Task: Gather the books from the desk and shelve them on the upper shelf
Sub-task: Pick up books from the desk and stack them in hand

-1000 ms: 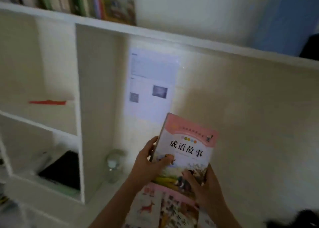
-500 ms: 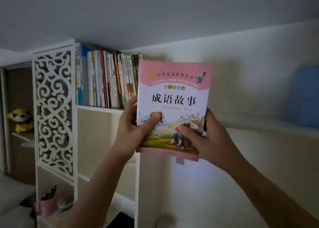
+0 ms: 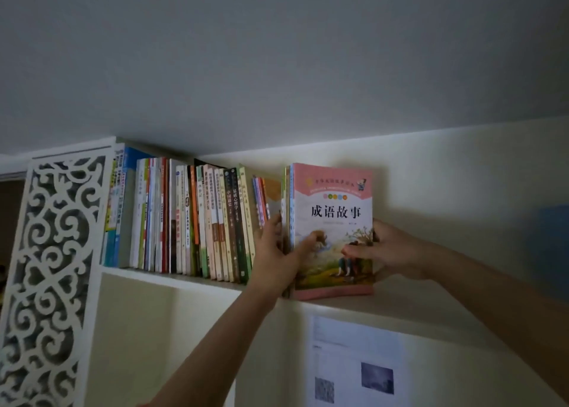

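The left hand (image 3: pixel 274 252) has its grip closed around the spine side of a small stack of books (image 3: pixel 332 231), thumb curled over the front cover and fingers reaching behind toward the gap at its 9 o'clock; the right hand (image 3: pixel 385 246) pinches the opposite, open edge at 3 o'clock, thumb on the cover, the rest of its fingers hidden behind. Gripping both sides this way probably keeps the several thin volumes squared together, so none slips out while they stand. The front one is a pink-topped storybook (image 3: pixel 334 191) with black Chinese characters, its cover facing outward instead of its spine, which suggests the stack has not yet been turned to match its neighbours. The stack's bottom edge appears to rest on the upper shelf (image 3: pixel 400 306), upright, near the board's front lip. At 9 o'clock of the left hand stands the row of shelved books (image 3: pixel 184 219), spines out, the nearest ones leaning slightly rightwards and leaving a wedge of space; the left fingers seem placed to hold that space open. Farther out at 9 o'clock is a white fretwork panel (image 3: pixel 52 268), and at 6 o'clock below the shelf a printed sheet (image 3: pixel 354 363) is stuck to the wall.
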Available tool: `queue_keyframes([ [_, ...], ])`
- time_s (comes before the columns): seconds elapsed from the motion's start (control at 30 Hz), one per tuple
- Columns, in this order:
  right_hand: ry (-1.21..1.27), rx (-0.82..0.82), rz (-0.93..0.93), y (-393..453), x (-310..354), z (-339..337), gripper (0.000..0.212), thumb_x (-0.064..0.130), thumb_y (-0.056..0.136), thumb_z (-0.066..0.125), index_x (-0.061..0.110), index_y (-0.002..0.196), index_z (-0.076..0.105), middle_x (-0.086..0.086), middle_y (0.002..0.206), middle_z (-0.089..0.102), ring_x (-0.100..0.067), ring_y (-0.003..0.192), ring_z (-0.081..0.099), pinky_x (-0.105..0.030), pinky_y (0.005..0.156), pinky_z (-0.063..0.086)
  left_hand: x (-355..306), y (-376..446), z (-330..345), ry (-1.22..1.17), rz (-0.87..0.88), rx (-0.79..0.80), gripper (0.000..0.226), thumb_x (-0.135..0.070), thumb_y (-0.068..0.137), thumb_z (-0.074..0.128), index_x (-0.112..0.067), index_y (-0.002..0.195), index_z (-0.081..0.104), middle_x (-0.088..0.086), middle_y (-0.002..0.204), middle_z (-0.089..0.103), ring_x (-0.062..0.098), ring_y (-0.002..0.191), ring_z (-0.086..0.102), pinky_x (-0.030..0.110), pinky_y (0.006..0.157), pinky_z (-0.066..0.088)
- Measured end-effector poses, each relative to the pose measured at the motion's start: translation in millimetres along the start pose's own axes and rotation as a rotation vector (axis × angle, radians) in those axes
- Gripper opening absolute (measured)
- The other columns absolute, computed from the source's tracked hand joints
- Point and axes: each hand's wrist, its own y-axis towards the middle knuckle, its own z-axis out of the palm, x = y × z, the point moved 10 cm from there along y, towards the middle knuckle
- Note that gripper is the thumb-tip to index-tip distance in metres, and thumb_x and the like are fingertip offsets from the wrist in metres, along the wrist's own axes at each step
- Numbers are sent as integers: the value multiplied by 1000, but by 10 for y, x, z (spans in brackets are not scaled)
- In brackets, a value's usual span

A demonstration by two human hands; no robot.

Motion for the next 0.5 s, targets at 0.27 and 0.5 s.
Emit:
queue_keyframes([
  [0.27, 43, 173, 16, 479, -20, 249, 42, 12, 89, 66, 31, 123, 52, 1, 124, 66, -21, 108, 66, -55, 92, 52, -32, 48, -285, 506, 181, 45, 81, -18, 78, 77, -32, 144, 34, -3, 131, 41, 12, 121, 46, 32, 106, 44],
  [0.5, -538, -62, -232, 416, 384, 498, 77, 34, 78, 77, 31, 142, 34, 10, 126, 58, -10, 111, 59, -22, 92, 46, 29, -56, -250, 820, 367, 22, 79, -36, 82, 70, -21, 148, 30, -5, 153, 26, 12, 140, 21, 21, 114, 18],
])
